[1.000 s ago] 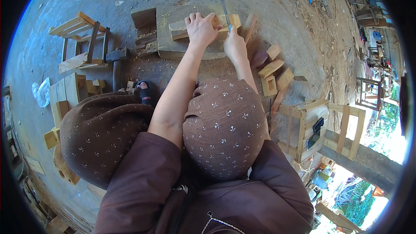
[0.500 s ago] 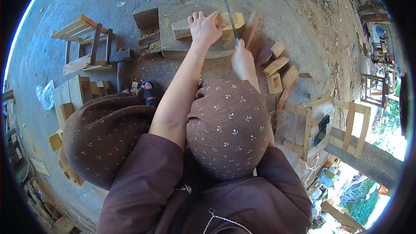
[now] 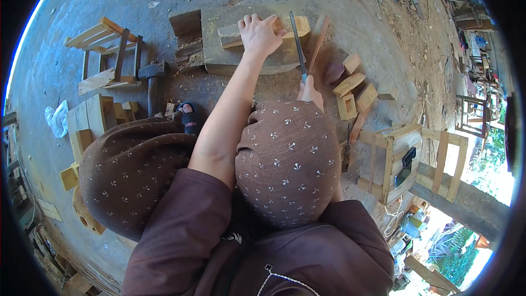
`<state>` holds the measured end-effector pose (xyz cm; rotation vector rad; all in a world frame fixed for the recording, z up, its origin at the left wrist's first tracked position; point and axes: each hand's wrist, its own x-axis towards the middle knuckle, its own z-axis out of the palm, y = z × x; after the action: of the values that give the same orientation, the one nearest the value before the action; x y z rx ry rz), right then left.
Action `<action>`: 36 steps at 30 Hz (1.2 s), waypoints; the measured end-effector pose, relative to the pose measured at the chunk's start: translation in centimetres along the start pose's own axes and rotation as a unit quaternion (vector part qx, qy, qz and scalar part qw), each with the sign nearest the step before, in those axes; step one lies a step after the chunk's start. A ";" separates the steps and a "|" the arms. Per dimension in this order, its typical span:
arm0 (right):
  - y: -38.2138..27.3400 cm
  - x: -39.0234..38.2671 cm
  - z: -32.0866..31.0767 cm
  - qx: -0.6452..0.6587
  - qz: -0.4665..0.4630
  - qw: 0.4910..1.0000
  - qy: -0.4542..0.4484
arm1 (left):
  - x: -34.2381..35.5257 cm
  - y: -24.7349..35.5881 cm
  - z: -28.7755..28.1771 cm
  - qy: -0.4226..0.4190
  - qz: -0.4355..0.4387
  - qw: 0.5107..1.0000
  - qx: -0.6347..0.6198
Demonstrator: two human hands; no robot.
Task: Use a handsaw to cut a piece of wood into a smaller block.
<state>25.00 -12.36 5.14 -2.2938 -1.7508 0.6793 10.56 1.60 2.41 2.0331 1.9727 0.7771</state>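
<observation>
My left hand presses down on a pale block of wood, its fingers over the far side and its thumb pointing right. The block lies across a thick, worn wooden board on the floor. My right hand is closed around the blue-grey handle of a narrow hand saw. Its dark blade points away from me and crosses the block near the right end. I cannot make out how deep it sits. My right knee partly hides the right hand and forearm.
A reddish wooden strip leans right of the board, near several cut blocks. A hammer stands left, beside a small slatted wooden frame. Stacked wood pieces sit by my left knee. A phone rests on a wooden frame at right.
My right hand has drawn the saw back toward me, and its tip now lies nearer the block. The left hand and block have stayed almost still.
</observation>
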 end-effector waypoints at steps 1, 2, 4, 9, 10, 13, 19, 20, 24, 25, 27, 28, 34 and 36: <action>0.3 -0.4 0.0 0.000 0.000 1.000 0.011 | -0.2 0.0 0.0 0.003 0.007 1.000 0.004; 0.3 -0.1 -0.1 -0.003 0.004 1.000 0.011 | -0.4 0.0 0.1 0.000 0.008 1.000 0.001; -1.0 3.0 -0.3 0.026 -0.070 0.997 0.028 | -0.2 -0.5 -0.2 -0.002 0.004 1.000 0.010; -3.5 9.2 -0.8 -0.025 -0.053 0.998 0.029 | 0.2 1.0 0.3 -0.022 0.004 1.000 0.004; -4.4 8.5 -0.9 -0.025 -0.036 0.999 0.015 | 0.0 0.5 0.2 -0.028 -0.003 1.000 0.010; -3.3 7.3 -0.2 -0.006 -0.050 0.999 0.001 | -0.4 -0.4 0.0 -0.006 -0.011 1.000 0.019; 0.6 -0.2 0.3 -0.015 0.032 0.999 -0.041 | -0.5 0.3 -0.3 -0.024 -0.007 1.000 0.005; 0.7 -0.2 0.5 -0.008 0.036 0.999 -0.034 | -0.5 0.3 -0.3 -0.026 -0.007 1.000 0.005; -1.0 3.1 0.1 0.020 -0.055 0.998 0.024 | -0.2 -0.1 -0.4 -0.037 -0.004 0.999 0.008; -1.7 4.9 -0.1 0.022 -0.056 0.998 0.027 | -0.1 -0.1 -0.1 -0.030 -0.002 0.999 0.023; -3.1 8.2 -0.5 -0.004 -0.061 0.998 0.005 | 0.0 0.0 0.0 -0.039 0.000 0.999 0.020; -3.6 8.9 -0.7 -0.004 -0.061 0.998 0.007 | 0.1 0.2 -0.1 -0.049 -0.001 0.999 0.016; -3.5 6.9 -1.3 -0.012 -0.058 0.998 0.007 | -0.3 0.2 -0.2 -0.030 -0.017 0.999 0.012; -2.8 3.4 -1.9 -0.009 -0.035 0.999 -0.035 | -0.6 -0.2 -0.4 -0.028 -0.022 0.999 0.007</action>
<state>24.11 -8.10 7.12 -2.2342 -1.8648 0.7432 10.26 0.92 2.50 1.9898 1.9897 0.6930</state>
